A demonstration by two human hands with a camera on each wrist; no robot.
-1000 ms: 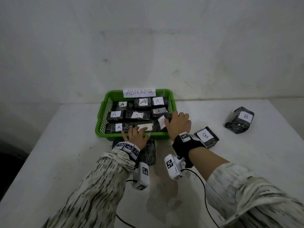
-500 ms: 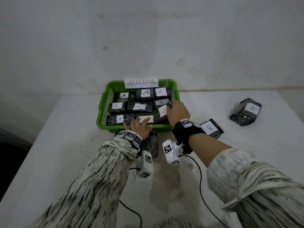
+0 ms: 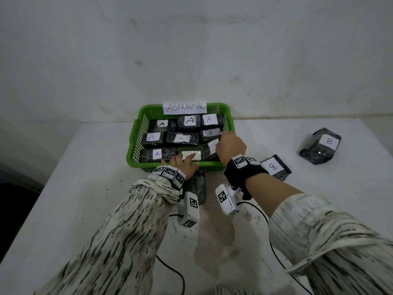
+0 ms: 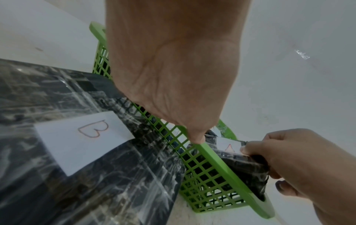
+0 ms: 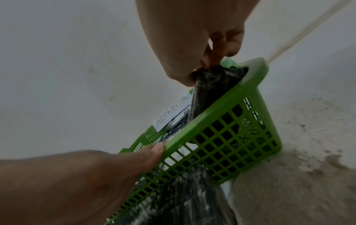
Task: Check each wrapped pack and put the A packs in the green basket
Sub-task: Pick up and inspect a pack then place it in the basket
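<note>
- My right hand [image 3: 230, 146] pinches a wrapped pack [image 4: 244, 161] with a red-lettered label, thumb and fingers curled round it, tilted inside the green basket's [image 3: 136, 137] near right corner.
- My left hand [image 3: 184, 163] rests on the basket's near rim, fingers spread and straight, over a pack whose label I cannot read.
- Other packs labelled A [image 3: 190, 120] lie in the basket.
- A pack marked B [image 4: 82, 137] lies on the table [image 3: 85, 188] just below my left wrist.
- Two more B packs [image 3: 320, 145] sit to the right.
</note>
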